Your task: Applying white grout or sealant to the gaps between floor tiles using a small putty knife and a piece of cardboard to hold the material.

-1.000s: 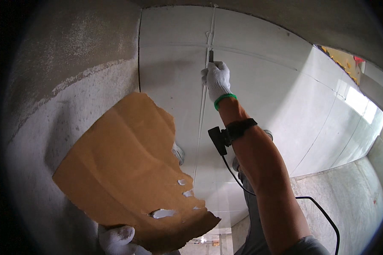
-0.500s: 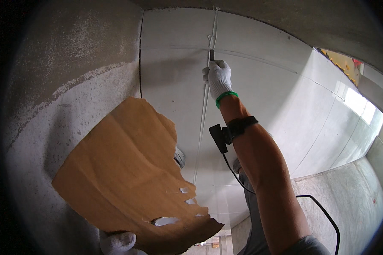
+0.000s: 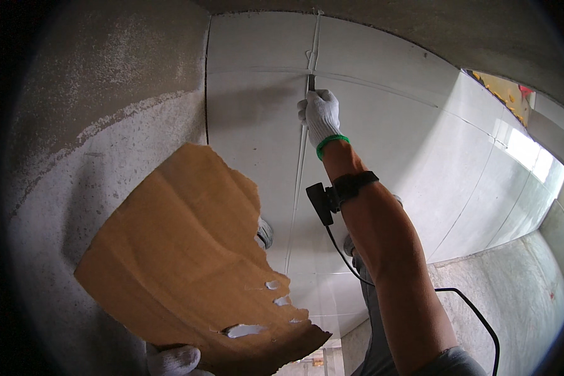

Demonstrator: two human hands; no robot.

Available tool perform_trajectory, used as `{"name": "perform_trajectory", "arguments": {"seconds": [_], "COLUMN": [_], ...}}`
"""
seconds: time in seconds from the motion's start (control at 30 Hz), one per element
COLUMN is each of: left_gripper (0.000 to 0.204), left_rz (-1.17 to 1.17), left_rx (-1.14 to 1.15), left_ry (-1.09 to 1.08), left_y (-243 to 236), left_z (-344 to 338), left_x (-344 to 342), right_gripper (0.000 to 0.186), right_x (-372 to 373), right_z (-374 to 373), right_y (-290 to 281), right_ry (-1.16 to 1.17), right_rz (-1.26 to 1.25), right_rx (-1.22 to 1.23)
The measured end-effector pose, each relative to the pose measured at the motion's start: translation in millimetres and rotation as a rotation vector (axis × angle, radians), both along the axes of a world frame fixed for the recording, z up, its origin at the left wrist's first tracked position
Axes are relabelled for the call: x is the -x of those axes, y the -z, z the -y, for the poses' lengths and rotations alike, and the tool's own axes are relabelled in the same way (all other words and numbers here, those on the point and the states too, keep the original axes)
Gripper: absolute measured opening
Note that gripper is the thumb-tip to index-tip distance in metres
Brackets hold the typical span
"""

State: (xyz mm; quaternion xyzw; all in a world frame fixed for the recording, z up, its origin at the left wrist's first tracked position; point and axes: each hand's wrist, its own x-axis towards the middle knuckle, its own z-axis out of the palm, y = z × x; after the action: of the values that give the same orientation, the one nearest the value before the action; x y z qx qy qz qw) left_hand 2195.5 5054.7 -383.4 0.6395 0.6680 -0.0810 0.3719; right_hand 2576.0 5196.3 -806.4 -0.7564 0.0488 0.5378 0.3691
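The right hand (image 3: 321, 116) grips a narrow dark tool (image 3: 311, 82) at a white-pasted tile joint (image 3: 298, 175); the left hand (image 3: 174, 361) clutches torn cardboard (image 3: 169, 250); thin joints (image 3: 465, 203) farther right look bare.

Open room over white floor tiles (image 3: 376, 131) right of gloved right hand (image 3: 323, 114); lower-left passage obstructed by torn brown cardboard sheet (image 3: 175, 250), one shoe (image 3: 266, 234) just past its ragged edge, rough wall (image 3: 100, 150) bounding left.
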Motion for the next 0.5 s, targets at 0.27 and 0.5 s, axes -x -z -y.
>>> {"name": "perform_trajectory", "arguments": {"seconds": [0.27, 0.5], "left_gripper": [0.084, 0.084], "left_rz": [0.012, 0.021], "left_rx": [-0.040, -0.075], "left_ry": [0.037, 0.070], "left_y": [-4.1, -8.8], "left_z": [5.0, 8.1], "left_x": [3.4, 6.7], "right_gripper": [0.014, 0.013], "right_x": [-0.6, 2.3], "right_z": [1.9, 6.9], "right_y": [-0.7, 0.0], "right_ry": [0.011, -0.024], "right_rz": [-0.006, 0.019], "right_rx": [0.018, 0.023]}}
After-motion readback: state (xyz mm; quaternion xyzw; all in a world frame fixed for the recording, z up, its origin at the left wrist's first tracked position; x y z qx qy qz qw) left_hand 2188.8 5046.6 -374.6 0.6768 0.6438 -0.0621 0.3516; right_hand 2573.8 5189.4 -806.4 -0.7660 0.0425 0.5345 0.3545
